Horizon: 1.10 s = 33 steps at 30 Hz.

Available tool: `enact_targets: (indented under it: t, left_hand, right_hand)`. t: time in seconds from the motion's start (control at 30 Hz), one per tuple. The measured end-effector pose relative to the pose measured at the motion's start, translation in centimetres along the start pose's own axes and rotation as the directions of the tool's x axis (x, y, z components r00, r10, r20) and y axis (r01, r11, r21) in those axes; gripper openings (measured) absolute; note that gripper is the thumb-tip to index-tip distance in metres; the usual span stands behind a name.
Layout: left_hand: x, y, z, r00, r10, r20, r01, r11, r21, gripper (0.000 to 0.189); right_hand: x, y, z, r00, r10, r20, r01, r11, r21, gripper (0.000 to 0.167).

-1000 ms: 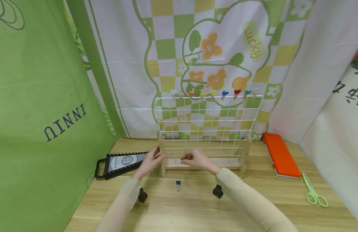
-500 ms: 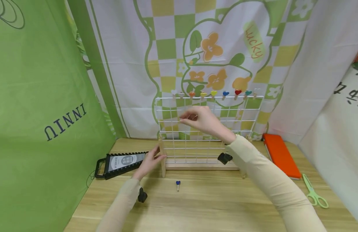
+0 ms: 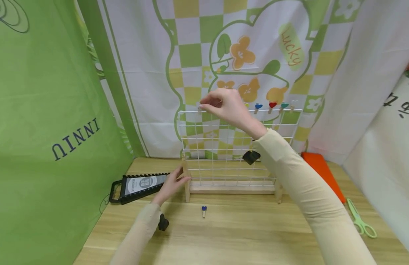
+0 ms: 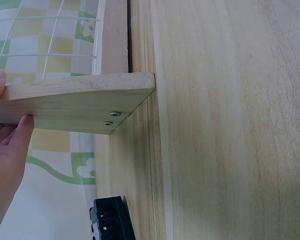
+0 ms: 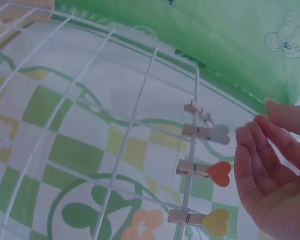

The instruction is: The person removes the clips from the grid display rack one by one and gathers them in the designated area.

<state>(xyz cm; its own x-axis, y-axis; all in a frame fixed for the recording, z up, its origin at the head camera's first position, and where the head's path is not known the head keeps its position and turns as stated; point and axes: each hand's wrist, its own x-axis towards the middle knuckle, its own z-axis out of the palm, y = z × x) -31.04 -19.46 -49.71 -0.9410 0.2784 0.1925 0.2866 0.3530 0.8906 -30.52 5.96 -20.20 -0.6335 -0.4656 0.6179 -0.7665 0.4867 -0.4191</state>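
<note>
A white wire grid rack (image 3: 224,148) stands upright in a wooden base on the table. My left hand (image 3: 172,184) holds the rack's left wooden upright (image 4: 85,97), thumb at its front edge and fingers along its outer face. At the top left corner of the rack is my right hand (image 3: 228,106), its thumb and fingertips loosely curved. In the right wrist view these fingers are beside the end clothespin (image 5: 196,109), a gap between them and it. Several heart-topped clothespins line the top wire, among them grey (image 5: 218,134), orange (image 5: 219,174) and yellow (image 5: 216,222).
One blue-heart clothespin (image 3: 204,211) lies on the table in front of the rack. A black slotted holder (image 3: 141,186) is at the left. At the right are an orange case (image 3: 323,175) and green scissors (image 3: 358,219). Printed curtains (image 3: 138,92) hang around the table.
My right hand has risen from the rack's lower wires, past its middle, to the top left corner. The left hand has stayed at the upright.
</note>
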Motion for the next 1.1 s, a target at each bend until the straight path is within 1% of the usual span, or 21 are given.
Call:
enact_targets:
  t: [0.07, 0.1, 0.17, 0.3, 0.43, 0.53, 0.63, 0.8, 0.97, 1.1]
  left_hand:
    - [0.0, -0.1, 0.0, 1.000, 0.011, 0.006, -0.011, 1.000, -0.001, 0.070]
    - [0.1, -0.1, 0.0, 1.000, 0.007, 0.008, -0.007, 1.000, -0.004, 0.071]
    - [0.3, -1.1, 0.2, 1.000, 0.018, -0.006, -0.018, 1.000, 0.003, 0.071]
    - [0.4, -1.1, 0.3, 1.000, 0.009, -0.018, -0.008, 1.000, 0.007, 0.071]
    - [0.3, -0.9, 0.4, 1.000, 0.011, -0.021, -0.011, 1.000, 0.006, 0.069]
    - [0.2, -0.7, 0.5, 1.000, 0.017, -0.019, -0.017, 1.000, 0.013, 0.068]
    - [0.2, -0.6, 0.4, 1.000, 0.005, -0.019, -0.004, 1.000, 0.012, 0.069]
    - [0.3, -0.4, 0.3, 0.999, -0.023, -0.024, 0.023, 1.000, 0.005, 0.069]
    - [0.3, -0.4, 0.2, 1.000, -0.021, -0.023, 0.021, 1.000, 0.005, 0.068]
    - [0.2, -0.5, 0.2, 0.999, -0.017, -0.029, 0.017, 1.000, 0.013, 0.068]
  right_hand:
    - [0.6, 0.2, 0.0, 1.000, 0.004, -0.012, -0.005, 1.000, -0.018, 0.016]
    - [0.9, 0.3, 0.0, 1.000, 0.002, -0.012, -0.002, 1.000, -0.028, 0.016]
    - [1.3, 0.5, 0.1, 1.000, 0.006, -0.007, -0.007, 0.999, -0.052, 0.017]
    - [2.0, 1.1, 0.4, 0.998, 0.046, 0.033, -0.043, 0.996, -0.083, 0.018]
    - [2.6, 1.6, 0.8, 0.990, 0.107, 0.096, -0.097, 0.990, -0.099, 0.021]
    - [2.8, 1.7, 1.0, 0.981, 0.139, 0.136, -0.124, 0.986, -0.115, 0.022]
    - [3.0, 1.4, 1.0, 0.975, 0.154, 0.157, -0.136, 0.983, -0.122, 0.022]
    - [3.1, 1.1, 0.9, 0.976, 0.151, 0.160, -0.131, 0.983, -0.128, 0.020]
    - [3.0, 0.9, 1.0, 0.977, 0.153, 0.150, -0.136, 0.983, -0.122, 0.017]
    - [3.0, 0.9, 1.1, 0.983, 0.135, 0.125, -0.120, 0.985, -0.123, 0.015]
